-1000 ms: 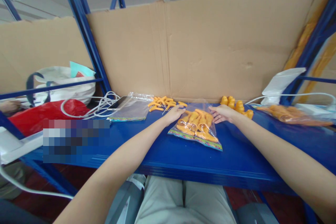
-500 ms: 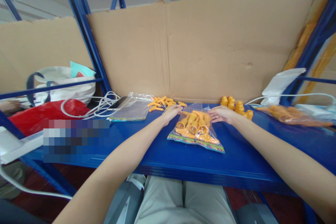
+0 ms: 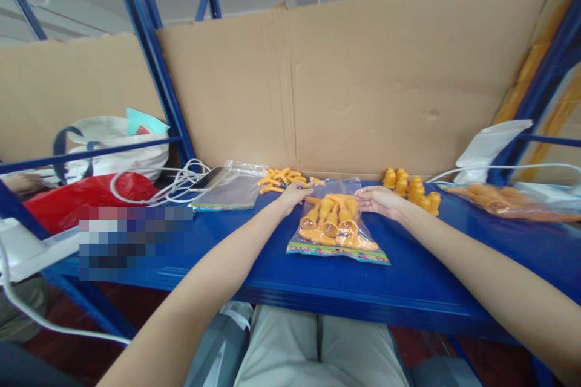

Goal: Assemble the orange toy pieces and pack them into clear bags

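Note:
In the head view a clear plastic bag (image 3: 338, 250) with a colourful printed strip lies on the blue shelf, its printed end toward me. Inside it are several orange plastic pieces (image 3: 330, 225), some flared like cups and others flatter. My left hand (image 3: 295, 195) pinches the bag's far left corner. At the far right corner, my right hand (image 3: 380, 201) has its fingertips closed on the plastic edge. Just behind my left hand sits a pile of small orange branched pieces (image 3: 276, 178). Several orange cup-like pieces (image 3: 415, 188) stand beyond my right hand.
A flat clear bag (image 3: 229, 193) and a dark tablet-like object lie left of the pile, beside coiled white cables (image 3: 193, 176). Another filled bag (image 3: 499, 198) lies at the right. Cardboard (image 3: 408, 84) walls the back. Red plastic (image 3: 91, 192) lies at the left.
The bag has straightened slightly, its printed end now lying flatter. My hands remain at its two far corners, with the right hand shifted a little left. The camera view has moved slightly.

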